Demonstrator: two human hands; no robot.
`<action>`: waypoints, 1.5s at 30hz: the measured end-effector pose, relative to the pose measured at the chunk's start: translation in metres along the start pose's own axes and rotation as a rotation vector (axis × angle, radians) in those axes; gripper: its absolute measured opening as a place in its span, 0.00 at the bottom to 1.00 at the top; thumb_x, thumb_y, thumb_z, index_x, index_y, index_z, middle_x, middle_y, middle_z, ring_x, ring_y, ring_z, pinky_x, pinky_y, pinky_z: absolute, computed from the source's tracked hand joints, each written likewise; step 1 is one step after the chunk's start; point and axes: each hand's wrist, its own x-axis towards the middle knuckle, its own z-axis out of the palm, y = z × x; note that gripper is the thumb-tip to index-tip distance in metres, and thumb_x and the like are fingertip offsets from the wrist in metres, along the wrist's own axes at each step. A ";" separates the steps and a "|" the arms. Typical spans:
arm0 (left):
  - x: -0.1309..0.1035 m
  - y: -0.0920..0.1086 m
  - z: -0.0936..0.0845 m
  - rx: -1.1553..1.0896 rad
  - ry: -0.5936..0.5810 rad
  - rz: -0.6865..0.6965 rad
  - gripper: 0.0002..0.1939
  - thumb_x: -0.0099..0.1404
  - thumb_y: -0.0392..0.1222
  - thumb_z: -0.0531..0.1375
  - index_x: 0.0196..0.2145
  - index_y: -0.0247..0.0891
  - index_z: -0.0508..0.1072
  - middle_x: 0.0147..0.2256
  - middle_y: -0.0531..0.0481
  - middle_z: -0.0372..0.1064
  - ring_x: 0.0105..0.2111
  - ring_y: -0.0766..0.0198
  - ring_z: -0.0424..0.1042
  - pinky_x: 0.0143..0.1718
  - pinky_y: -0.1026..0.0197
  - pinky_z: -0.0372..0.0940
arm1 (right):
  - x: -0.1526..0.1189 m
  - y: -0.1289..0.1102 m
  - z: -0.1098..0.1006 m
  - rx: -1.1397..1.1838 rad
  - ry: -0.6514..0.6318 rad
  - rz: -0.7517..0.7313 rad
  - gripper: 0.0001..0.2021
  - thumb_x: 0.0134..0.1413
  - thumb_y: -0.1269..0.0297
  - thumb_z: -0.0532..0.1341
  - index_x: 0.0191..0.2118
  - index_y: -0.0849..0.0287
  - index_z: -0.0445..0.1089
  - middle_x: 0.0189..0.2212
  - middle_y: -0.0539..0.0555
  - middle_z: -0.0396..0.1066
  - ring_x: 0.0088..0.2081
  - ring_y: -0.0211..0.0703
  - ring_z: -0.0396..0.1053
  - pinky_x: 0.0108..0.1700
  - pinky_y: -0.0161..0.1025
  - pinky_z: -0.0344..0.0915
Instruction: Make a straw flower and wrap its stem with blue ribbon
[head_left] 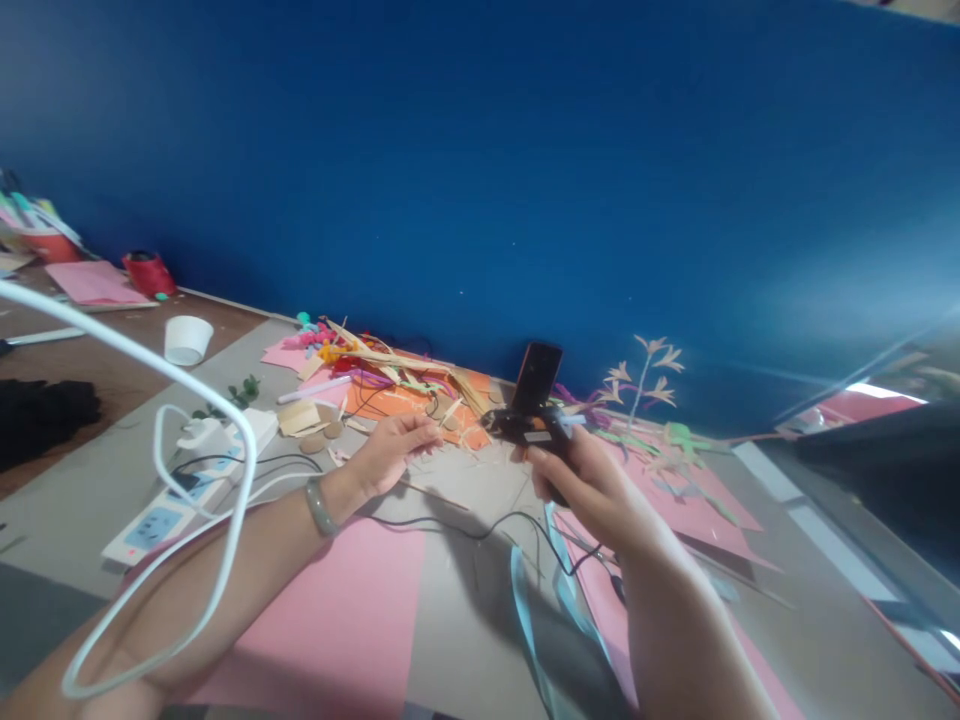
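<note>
My right hand (pixel 589 485) is wrapped round a black glue gun (pixel 538 432), whose nozzle faces left. A pale glue stick (pixel 574 420) shows at its back end. To the left of the nozzle, my left hand (pixel 397 450) is closed in a pinch, and whatever lies between its fingertips is too small to make out. A gap separates the two hands. Behind them is a heap of tan paper strips (pixel 405 358) and coloured pieces on orange paper (pixel 375 400). A thin black cord (pixel 480 535) runs below the hands.
A dark phone-like slab (pixel 538 372) stands behind the glue gun. On the left are a white power strip (pixel 154 520), a looping white cable (pixel 244 480) and a white cup (pixel 187 340). Pink sheets (pixel 352 610), a blue ribbon (pixel 523 600) and a paper flower stem (pixel 641 385) lie around. A blue partition (pixel 480 180) rises behind.
</note>
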 end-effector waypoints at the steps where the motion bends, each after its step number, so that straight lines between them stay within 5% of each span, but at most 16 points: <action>1: 0.000 0.001 0.000 -0.002 0.000 -0.008 0.13 0.45 0.44 0.72 0.22 0.34 0.74 0.21 0.52 0.70 0.23 0.71 0.64 0.27 0.66 0.56 | 0.001 0.002 0.001 -0.020 0.016 0.008 0.12 0.61 0.56 0.54 0.39 0.60 0.64 0.19 0.48 0.64 0.21 0.36 0.62 0.24 0.35 0.60; 10: 0.000 -0.004 -0.005 0.042 -0.089 0.000 0.13 0.50 0.46 0.69 0.24 0.34 0.74 0.23 0.51 0.70 0.22 0.71 0.61 0.26 0.65 0.53 | 0.002 -0.011 0.007 0.140 -0.036 0.011 0.11 0.60 0.55 0.55 0.37 0.59 0.63 0.18 0.47 0.63 0.19 0.35 0.60 0.22 0.34 0.57; 45: -0.004 -0.006 -0.002 0.011 -0.200 -0.029 0.13 0.50 0.44 0.70 0.24 0.34 0.72 0.22 0.52 0.69 0.24 0.70 0.63 0.29 0.65 0.54 | -0.001 -0.001 0.017 0.014 -0.095 -0.037 0.14 0.64 0.53 0.51 0.33 0.58 0.61 0.19 0.47 0.63 0.21 0.35 0.60 0.27 0.35 0.59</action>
